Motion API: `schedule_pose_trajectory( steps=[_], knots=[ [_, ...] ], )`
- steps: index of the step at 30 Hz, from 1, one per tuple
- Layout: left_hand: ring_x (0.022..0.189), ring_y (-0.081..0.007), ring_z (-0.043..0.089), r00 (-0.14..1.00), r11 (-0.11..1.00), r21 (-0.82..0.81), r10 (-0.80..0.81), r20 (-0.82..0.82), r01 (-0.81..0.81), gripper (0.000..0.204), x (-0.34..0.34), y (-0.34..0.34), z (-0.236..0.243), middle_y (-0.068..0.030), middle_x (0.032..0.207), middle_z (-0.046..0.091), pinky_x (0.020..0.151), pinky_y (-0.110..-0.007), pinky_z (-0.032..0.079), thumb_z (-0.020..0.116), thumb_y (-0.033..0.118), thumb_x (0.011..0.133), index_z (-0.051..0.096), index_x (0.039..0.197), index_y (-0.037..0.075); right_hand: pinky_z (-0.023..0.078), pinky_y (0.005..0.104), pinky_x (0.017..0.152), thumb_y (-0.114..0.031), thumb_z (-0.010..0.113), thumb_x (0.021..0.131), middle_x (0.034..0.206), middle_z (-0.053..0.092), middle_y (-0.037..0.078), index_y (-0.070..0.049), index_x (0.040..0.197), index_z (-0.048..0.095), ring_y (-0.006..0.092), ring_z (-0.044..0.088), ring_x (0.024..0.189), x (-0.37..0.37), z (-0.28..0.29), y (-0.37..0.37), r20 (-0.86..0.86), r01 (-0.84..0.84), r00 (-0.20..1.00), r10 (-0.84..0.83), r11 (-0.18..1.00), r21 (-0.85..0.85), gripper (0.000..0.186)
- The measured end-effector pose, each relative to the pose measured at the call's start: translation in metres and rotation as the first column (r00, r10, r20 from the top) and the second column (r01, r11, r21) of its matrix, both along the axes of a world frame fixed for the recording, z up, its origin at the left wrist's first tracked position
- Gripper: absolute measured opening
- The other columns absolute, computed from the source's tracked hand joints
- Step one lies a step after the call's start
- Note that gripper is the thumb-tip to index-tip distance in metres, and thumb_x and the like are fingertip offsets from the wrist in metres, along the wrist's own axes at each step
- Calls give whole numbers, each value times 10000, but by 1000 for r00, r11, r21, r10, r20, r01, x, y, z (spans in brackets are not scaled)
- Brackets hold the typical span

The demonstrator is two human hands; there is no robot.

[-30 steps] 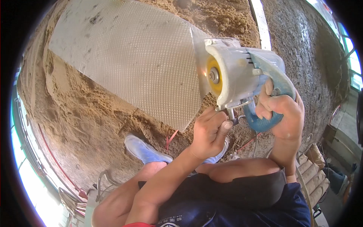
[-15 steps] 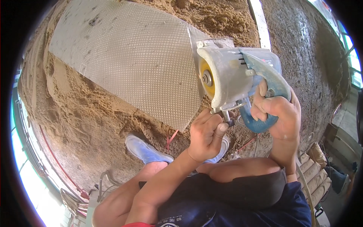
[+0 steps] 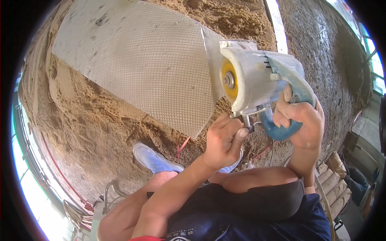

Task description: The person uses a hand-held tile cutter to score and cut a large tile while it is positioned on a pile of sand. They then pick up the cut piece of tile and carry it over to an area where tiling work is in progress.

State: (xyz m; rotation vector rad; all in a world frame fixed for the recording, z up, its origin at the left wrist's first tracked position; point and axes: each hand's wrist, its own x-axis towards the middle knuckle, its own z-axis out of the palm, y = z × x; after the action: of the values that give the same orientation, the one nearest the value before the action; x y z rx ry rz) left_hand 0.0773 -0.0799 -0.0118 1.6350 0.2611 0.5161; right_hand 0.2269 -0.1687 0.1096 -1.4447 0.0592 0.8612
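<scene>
My right hand [image 3: 299,118] is wrapped round the blue handle of a handheld tile cutter [image 3: 257,80]. Its grey metal guard is pale with dust, and a yellow cutting disc [image 3: 229,79] shows on its left side. My left hand [image 3: 227,140] is closed at the cutter's near lower edge, thumb by a small metal fitting [image 3: 248,122] there; the fingertips are partly hidden. The cutter is held at the right edge of a large tile [image 3: 140,68], whose upward face has a raised grid pattern. Whether the disc touches the tile I cannot tell.
Loose brown sand [image 3: 88,108] lies under and around the tile. A pale straight bar [image 3: 277,26] runs beyond the cutter, beside wet grey mortar [image 3: 317,44]. A red hose [image 3: 60,168] curves along the left. My blue shoes [image 3: 155,158] stand close to the tile's near corner.
Both hands and the tile cutter have shifted slightly to the right, widening the view of the tile's right edge. The tile has not visibly moved.
</scene>
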Motion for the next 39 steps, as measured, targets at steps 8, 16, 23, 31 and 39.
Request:
schedule_pose_trajectory(
  steps=[8, 16, 23, 31, 39],
  knots=[
    [603, -294, 447, 999, 999, 24, 41, -4, -41, 220, -6, -3, -3, -96, 667, 525, 570, -396, 394, 580, 183, 956, 612, 800, 31, 397, 285, 576, -49, 559, 725, 720, 538, 49, 9, 922, 581, 122, 473, 573, -5, -1, 5, 2, -54, 999, 54, 997, -49, 207],
    [612, -298, 448, 1000, 1000, 0, 6, 29, -6, 237, 6, -6, -6, -101, 657, 506, 579, -406, 391, 598, 162, 941, 528, 755, 34, 400, 286, 581, -48, 574, 719, 719, 532, 47, 0, 923, 585, 128, 469, 568, -2, 2, -4, 25, 44, 999, -43, 999, -32, 211],
    [684, -279, 531, 996, 999, 43, -25, -82, 29, 336, -12, -3, -2, -188, 916, 703, 633, -388, 437, 516, 217, 1000, 513, 726, 22, 403, 287, 580, -49, 581, 721, 729, 548, 55, 4, 933, 583, 131, 476, 571, -7, 2, 5, 14, -22, 1000, 23, 997, -67, 218],
    [606, -302, 463, 999, 1000, 3, 25, 20, -25, 222, -4, -5, -7, -110, 669, 531, 573, -396, 393, 594, 183, 945, 578, 795, 20, 401, 292, 574, -50, 569, 707, 717, 537, 58, 1, 926, 580, 135, 468, 562, -6, -2, 1, 19, 1, 1000, 0, 999, -42, 226],
    [606, -311, 463, 1000, 1000, -17, 7, 21, -6, 245, 1, -10, -4, -108, 654, 511, 579, -406, 400, 603, 190, 939, 543, 765, 28, 399, 288, 577, -43, 579, 716, 713, 528, 52, 2, 930, 576, 134, 469, 570, -3, 2, -9, 11, 35, 999, -35, 999, -23, 218]
  ],
)
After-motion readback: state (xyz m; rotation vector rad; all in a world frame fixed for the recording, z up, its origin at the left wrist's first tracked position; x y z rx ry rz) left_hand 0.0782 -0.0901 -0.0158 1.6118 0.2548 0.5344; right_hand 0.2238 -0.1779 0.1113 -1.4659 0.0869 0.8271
